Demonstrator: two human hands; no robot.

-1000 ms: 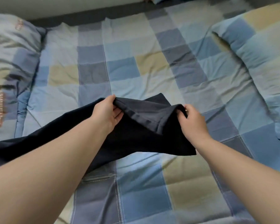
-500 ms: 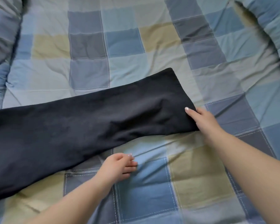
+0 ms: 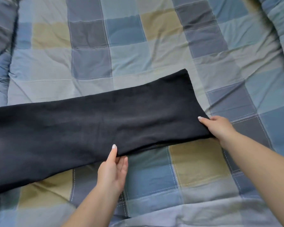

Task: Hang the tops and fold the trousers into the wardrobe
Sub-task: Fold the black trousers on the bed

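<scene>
Since half a second ago, the left hand (image 3: 112, 171) has come up from the checked quilt (image 3: 129, 59) to the trousers' near edge, while the right hand (image 3: 218, 128) stays at their end.

Dark trousers (image 3: 88, 126) lie flat across the quilt, long axis running from far left to right, slightly away from the person. Right hand grasps the near corner of the right end, thumb on top. Left hand pinches the near long edge around mid-length, thumb on top and fingers apparently tucked beneath. For a fold across the length, the right hand is likely nearer the end to carry leftward.
</scene>
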